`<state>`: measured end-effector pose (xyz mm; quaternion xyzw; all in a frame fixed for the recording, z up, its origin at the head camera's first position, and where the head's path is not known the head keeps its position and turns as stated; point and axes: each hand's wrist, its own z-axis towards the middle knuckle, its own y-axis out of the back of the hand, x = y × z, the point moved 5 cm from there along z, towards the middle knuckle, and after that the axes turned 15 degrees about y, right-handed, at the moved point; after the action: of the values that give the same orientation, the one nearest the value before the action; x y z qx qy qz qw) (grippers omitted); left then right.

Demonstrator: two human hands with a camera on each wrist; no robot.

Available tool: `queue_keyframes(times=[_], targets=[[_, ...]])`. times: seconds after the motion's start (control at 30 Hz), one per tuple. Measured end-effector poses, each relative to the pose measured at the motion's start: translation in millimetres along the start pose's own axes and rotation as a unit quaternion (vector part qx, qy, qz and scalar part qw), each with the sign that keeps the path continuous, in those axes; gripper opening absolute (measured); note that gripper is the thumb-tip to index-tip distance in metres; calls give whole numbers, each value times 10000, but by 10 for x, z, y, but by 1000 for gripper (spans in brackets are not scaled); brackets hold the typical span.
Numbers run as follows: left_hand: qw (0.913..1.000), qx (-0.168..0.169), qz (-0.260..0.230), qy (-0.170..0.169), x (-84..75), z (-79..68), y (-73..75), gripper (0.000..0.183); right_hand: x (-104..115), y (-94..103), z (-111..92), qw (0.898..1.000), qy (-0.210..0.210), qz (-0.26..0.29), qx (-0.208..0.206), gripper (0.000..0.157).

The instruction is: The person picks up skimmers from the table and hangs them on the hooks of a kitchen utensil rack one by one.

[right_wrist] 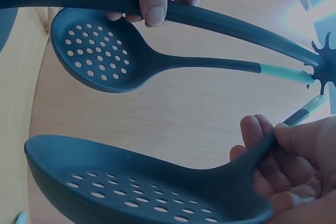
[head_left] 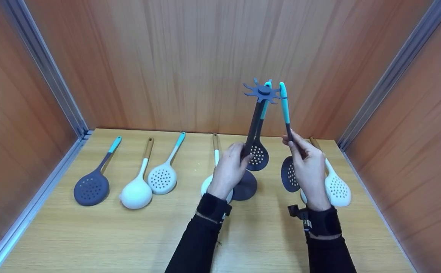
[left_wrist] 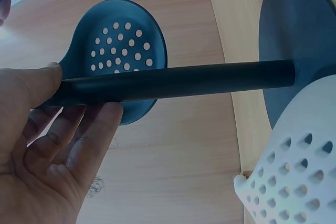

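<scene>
My left hand (head_left: 228, 168) grips the dark post (left_wrist: 210, 80) of a utensil stand with a round dark base (head_left: 245, 185) and a star-shaped hook top (head_left: 264, 91). From a hook hangs a dark perforated skimmer (right_wrist: 100, 56) with a turquoise handle end, just behind the post. Right of the stand, my right hand (head_left: 311, 170) pinches the neck of a second dark perforated skimmer (right_wrist: 136, 182), head down. Its turquoise handle end (head_left: 284, 102) is up at the hook top's right side; whether it is on a hook I cannot tell.
On the table (head_left: 129, 239) at left lie a dark skimmer (head_left: 91, 188), a white ladle (head_left: 136, 194) and a white skimmer (head_left: 162, 179). A white perforated utensil (left_wrist: 294, 166) is beside the base. At right lies a white slotted turner (head_left: 338, 190). Wooden panels (head_left: 190, 64) enclose the table.
</scene>
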<state>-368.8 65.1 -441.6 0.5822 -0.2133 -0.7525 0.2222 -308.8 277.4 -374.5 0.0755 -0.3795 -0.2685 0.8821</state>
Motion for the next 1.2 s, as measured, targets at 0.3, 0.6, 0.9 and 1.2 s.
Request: queue_keyframes(times=[0.3,0.6,0.9,1.2], targets=[[9999,-9,-6,-121,3,-12,-7,30,10,-21,-18,9998,185,72,-7,38],[10000,26,5,-75,9,-17,0,31,5,-71,-27,9995,196,138,222,38],[10000,32,18,-59,8,0,4,30,6,-109,-17,9990,194,120,379,36],[9997,-54,102,-199,-7,-8,-14,27,-20,-149,-13,9978,110,42,657,33]])
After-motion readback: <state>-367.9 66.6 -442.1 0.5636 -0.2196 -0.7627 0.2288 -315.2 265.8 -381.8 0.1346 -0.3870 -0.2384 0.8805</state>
